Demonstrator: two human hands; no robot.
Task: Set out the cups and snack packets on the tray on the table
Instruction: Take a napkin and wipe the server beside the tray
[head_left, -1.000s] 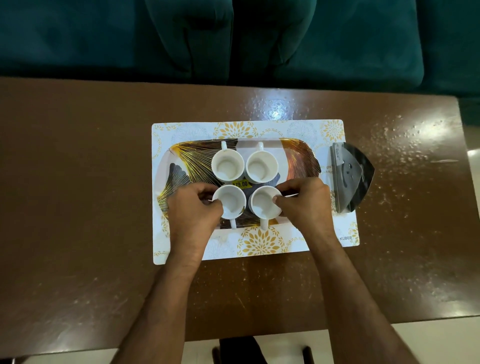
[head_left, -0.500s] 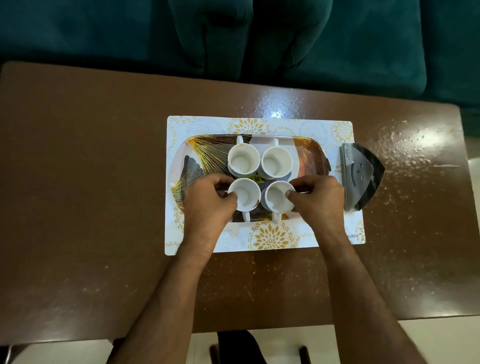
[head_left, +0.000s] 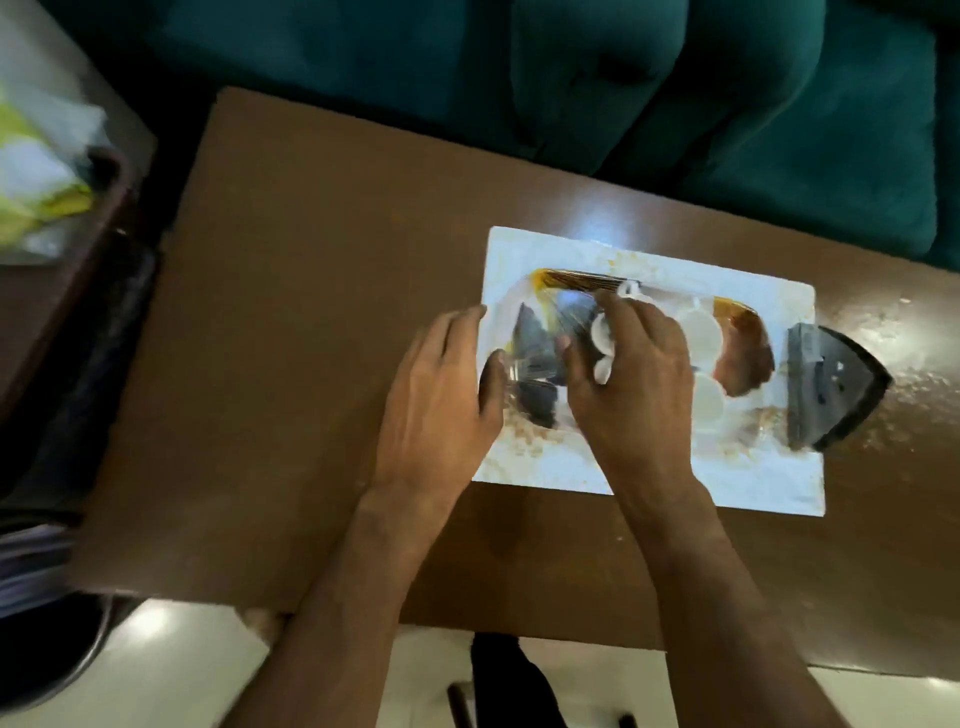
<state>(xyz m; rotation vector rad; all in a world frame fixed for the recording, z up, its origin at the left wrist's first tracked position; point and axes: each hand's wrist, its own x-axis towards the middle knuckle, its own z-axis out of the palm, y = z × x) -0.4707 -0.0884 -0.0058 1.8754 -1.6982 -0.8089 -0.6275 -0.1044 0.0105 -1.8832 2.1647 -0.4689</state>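
The frame is motion-blurred. A patterned tray (head_left: 744, 347) lies on a white floral placemat (head_left: 540, 467) on the brown table (head_left: 311, 322). White cups stand on the tray; two (head_left: 699, 332) (head_left: 707, 401) show at the right, and the others are mostly hidden under my right hand (head_left: 636, 379). That hand hovers over the tray's left half with fingers spread. My left hand (head_left: 441, 387) is at the tray's left edge, fingers apart, holding nothing. Yellow-green packets (head_left: 36, 176) lie blurred on a side table at the far left.
A black wedge-shaped object (head_left: 831, 389) sits at the placemat's right edge. A teal sofa (head_left: 675, 83) runs behind the table. The dark side table (head_left: 83, 270) stands left of the table, with a stack of papers (head_left: 26, 566) below it.
Both hands have let go of the two near cups and shifted left over the tray. The view has swung left, bringing the side table with packets into sight.
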